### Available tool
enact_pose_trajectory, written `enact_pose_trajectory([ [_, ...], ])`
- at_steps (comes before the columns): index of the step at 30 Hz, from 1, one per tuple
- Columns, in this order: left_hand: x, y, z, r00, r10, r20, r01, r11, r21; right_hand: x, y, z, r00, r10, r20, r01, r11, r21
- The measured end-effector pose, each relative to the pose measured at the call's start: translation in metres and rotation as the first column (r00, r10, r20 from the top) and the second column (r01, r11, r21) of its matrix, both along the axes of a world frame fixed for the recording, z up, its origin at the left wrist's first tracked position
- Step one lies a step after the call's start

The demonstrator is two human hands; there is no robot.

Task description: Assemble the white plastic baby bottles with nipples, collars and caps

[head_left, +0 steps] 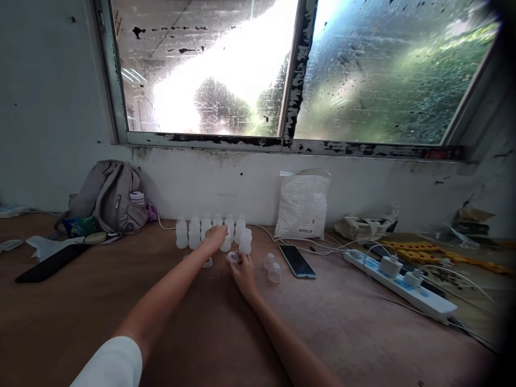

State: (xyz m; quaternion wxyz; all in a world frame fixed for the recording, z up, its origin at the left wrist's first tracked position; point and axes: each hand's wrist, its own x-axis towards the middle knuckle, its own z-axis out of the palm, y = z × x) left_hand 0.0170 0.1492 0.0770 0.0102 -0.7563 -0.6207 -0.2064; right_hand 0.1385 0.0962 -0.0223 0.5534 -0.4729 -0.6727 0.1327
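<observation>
Bottles (pixel 181 236): seven in sight, cloudy white, standing close together on one brown table (pixel 217 333); some overlap
Left hand (pixel 217 235): at the middle of the bottles, fingers curled by one; cannot tell if gripping
Right hand (pixel 244 274): thumb and fingers closed round one clear cap (pixel 233 257), near the front bottle
More caps: two close together, left of one phone (pixel 298 261)
Behind phone: one white bag (pixel 304 204)
Far left: one backpack (pixel 107 196)
Right side: one power strip (pixel 427 298), two plugs (pixel 389 266)

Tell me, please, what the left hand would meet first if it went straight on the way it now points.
The left hand would probably first meet the translucent bottles just beyond it; depth is unclear, and it may already touch one.
</observation>
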Motion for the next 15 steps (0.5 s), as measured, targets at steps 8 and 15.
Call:
enact_pose_trajectory([
  [8, -0.010, -0.050, 0.001, 0.980, -0.196, 0.043, 0.196, 0.981, 0.012, 0.007, -0.021, 0.038, 0.938, -0.007, -0.347, 0.020, 0.999, 0.032],
  [15, 0.005, -0.084, -0.031, 0.828, -0.406, 0.387, 0.388, 0.913, 0.130, 0.001, -0.028, 0.045, 0.907, 0.155, -0.391, -0.159, 0.987, 0.021],
])
